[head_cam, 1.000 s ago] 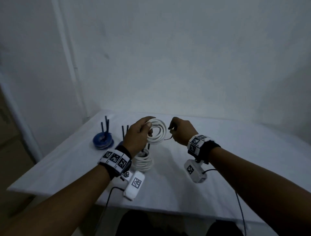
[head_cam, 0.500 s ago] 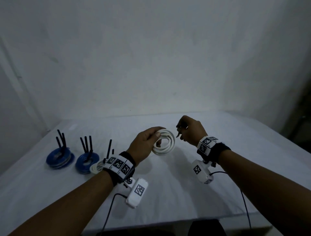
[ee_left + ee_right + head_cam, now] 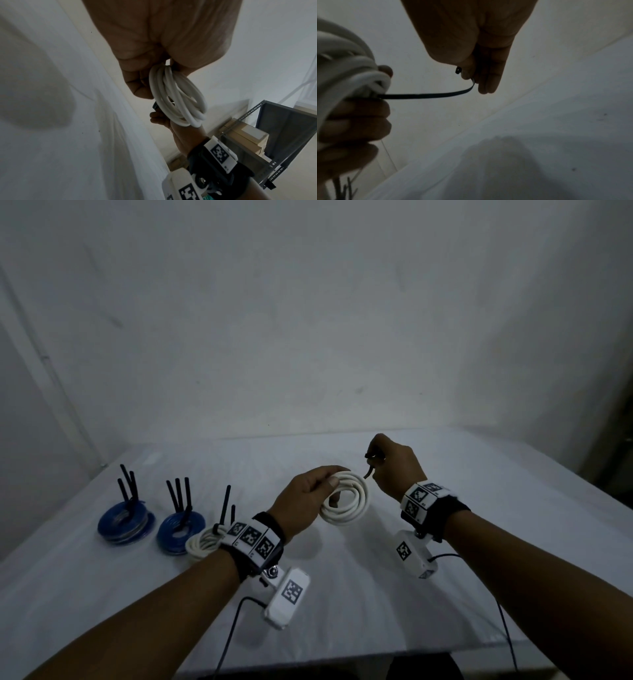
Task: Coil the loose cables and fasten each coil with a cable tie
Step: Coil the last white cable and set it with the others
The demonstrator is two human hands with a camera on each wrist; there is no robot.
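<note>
My left hand [image 3: 310,497] grips a white cable coil [image 3: 349,499] above the middle of the table, thumb on top of the loops. In the left wrist view the white coil [image 3: 178,97] hangs from the curled fingers. My right hand [image 3: 394,465] is just right of the coil and pinches the head end of a black cable tie [image 3: 426,95]. In the right wrist view the tie's strap runs from those fingers into the white coil [image 3: 351,75], where the left hand's fingers [image 3: 356,119] close around it.
On the white table [image 3: 445,594] to the left lie two blue coils [image 3: 125,523] [image 3: 180,530] and a white coil [image 3: 203,542], each with black ties sticking up. A metal shelf with boxes [image 3: 257,136] stands off the table's right side.
The view has swung to the right, so the finished coils now lie further left. My right hand has risen and drawn away from the coil, pulling the black tie out longer.
</note>
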